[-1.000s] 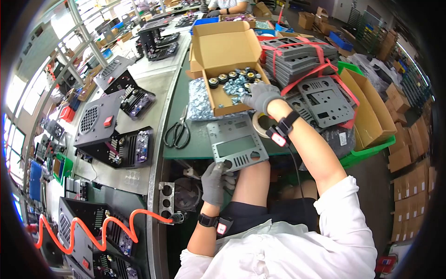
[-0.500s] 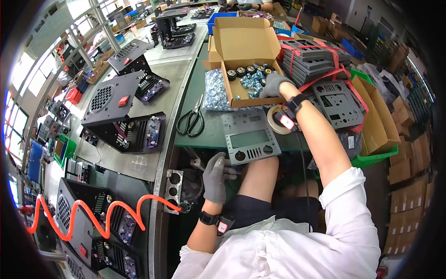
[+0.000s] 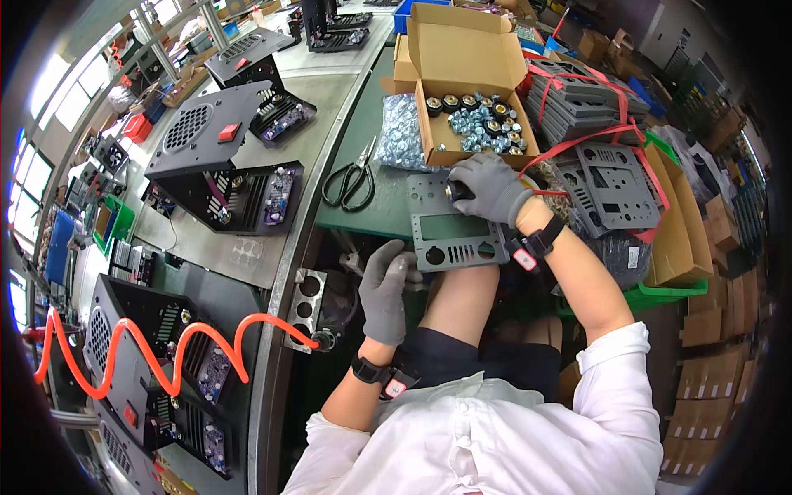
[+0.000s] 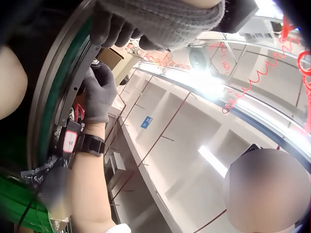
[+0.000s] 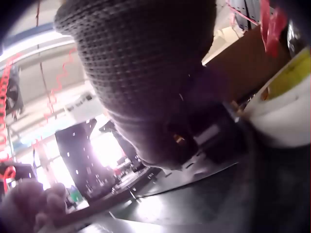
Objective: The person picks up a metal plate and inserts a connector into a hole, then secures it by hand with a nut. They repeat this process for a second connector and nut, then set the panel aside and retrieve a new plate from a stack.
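Observation:
In the head view my right hand (image 3: pixel 492 190), gloved in grey, pinches a black round foot (image 3: pixel 459 191) over the upper right part of a flat grey metal panel (image 3: pixel 460 254). The panel has a rectangular window, slots and round holes. It lies at the bench's front edge, its near end over my thigh. My left hand (image 3: pixel 384 293), gloved too, is beside the panel's lower left corner, fingers loosely bent. The open cardboard box (image 3: pixel 425 128) behind the panel holds several similar black feet and loose screws (image 3: pixel 469 128).
Black-handled scissors (image 3: pixel 350 186) and a bag of screws (image 3: pixel 399 132) lie left of the box. To the right are stacked grey panels (image 3: pixel 577 103) with red straps. A roll of tape (image 5: pixel 277 116) is near my right hand. Black housings (image 3: pixel 194 132) line the left bench.
My right hand has come out of the box with a black foot and moved over the panel. My left hand has let go of the panel's corner and stays beside it.

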Tool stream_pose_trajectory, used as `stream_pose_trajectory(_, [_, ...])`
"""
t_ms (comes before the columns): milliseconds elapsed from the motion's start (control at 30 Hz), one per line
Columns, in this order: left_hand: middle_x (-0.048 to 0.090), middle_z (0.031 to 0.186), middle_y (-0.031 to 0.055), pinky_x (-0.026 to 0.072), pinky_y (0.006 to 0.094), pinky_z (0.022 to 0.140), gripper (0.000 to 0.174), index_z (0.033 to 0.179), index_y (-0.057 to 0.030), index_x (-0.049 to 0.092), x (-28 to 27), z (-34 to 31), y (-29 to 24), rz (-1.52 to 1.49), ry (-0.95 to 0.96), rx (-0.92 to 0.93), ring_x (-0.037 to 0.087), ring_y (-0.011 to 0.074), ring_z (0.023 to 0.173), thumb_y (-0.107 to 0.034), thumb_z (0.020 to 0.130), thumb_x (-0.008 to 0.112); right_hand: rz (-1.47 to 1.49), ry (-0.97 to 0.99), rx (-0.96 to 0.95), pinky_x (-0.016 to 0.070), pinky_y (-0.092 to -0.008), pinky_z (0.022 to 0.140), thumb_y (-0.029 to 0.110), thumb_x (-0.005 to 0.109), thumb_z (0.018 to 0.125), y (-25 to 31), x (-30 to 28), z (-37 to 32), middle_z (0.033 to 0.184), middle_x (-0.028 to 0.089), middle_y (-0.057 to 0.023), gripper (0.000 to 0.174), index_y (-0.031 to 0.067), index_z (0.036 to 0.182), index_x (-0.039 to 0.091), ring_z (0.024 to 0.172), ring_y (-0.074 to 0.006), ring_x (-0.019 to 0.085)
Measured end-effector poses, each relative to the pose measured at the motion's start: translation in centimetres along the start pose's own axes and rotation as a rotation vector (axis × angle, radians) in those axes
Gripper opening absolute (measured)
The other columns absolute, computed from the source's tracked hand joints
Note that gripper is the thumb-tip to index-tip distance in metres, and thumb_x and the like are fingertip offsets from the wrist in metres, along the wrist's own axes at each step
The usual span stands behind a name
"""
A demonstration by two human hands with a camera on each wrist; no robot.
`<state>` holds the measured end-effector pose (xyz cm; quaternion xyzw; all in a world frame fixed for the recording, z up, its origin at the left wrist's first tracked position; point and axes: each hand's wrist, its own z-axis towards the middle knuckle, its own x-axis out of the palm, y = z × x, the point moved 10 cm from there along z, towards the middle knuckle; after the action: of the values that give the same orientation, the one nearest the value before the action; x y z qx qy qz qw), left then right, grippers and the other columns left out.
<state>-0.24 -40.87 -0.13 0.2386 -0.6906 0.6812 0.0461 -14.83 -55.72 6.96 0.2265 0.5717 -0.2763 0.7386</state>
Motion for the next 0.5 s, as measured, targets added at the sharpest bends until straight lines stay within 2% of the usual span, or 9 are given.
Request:
stream_pose_trajectory(167, [0.064,0.104,0.0109,0.0505,0.0254,0.071,0.040,0.128,0.0055,0.048,1.4,0.1,-0.5,0.025,0.010,0.014,0.061,0.0127,0.080,-0.015,0.095,0.055,0.232,-0.020,0.123,0.0485,-0.0416,0.088,0.025,0.074,0.069,0.7,-3.1,-1.4,0.100,0.064,-0.0134,0.042,0.0095,0.107,0.063,0.097,-0.0308,0.062])
stream_pose_trajectory(233, [0.063,0.107,0.0109,0.0505,0.0258,0.074,0.041,0.130,0.0049,0.048,2.2,-0.1,-1.1,0.044,0.012,0.029,0.061,0.0130,0.083,-0.014,0.094,0.057,0.369,-0.169,0.104,0.0508,-0.0398,0.082,0.019,0.074,0.067,3.2,-7.3,-2.3,0.098,0.062,-0.0131,0.040,0.0095,0.105,0.063,0.094,-0.0308,0.062])
stream_pose_trajectory(300, [0.061,0.114,0.0124,0.0501,0.0280,0.082,0.043,0.132,0.0041,0.047,4.2,-0.5,-2.6,0.103,0.130,0.141,0.061,0.0149,0.092,-0.013,0.094,0.058,0.361,-0.195,0.057,0.0511,-0.0393,0.079,0.016,0.074,0.066,5.7,-9.3,-3.1,0.096,0.061,-0.0127,0.041,0.0093,0.104,0.064,0.092,-0.0310,0.062])
stream_pose_trajectory(333, [0.056,0.122,0.0140,0.0490,0.0313,0.089,0.046,0.134,0.0048,0.044,5.2,-0.7,-3.0,0.075,0.203,0.156,0.059,0.0168,0.102,-0.013,0.094,0.059,0.345,-0.228,0.008,0.0515,-0.0387,0.077,0.014,0.075,0.064,7.0,-10.3,-3.6,0.095,0.059,-0.0124,0.042,0.0091,0.104,0.064,0.089,-0.0312,0.062])
stream_pose_trajectory(500, [0.057,0.122,0.0117,0.0482,0.0287,0.091,0.047,0.134,0.0044,0.045,7.1,-2.4,-4.2,0.011,0.256,0.254,0.059,0.0146,0.103,-0.003,0.090,0.062,0.338,-0.257,-0.022,0.0531,-0.0388,0.068,0.017,0.074,0.064,9.1,-11.4,-6.3,0.096,0.057,-0.0099,0.046,0.0126,0.109,0.064,0.083,-0.0300,0.063])
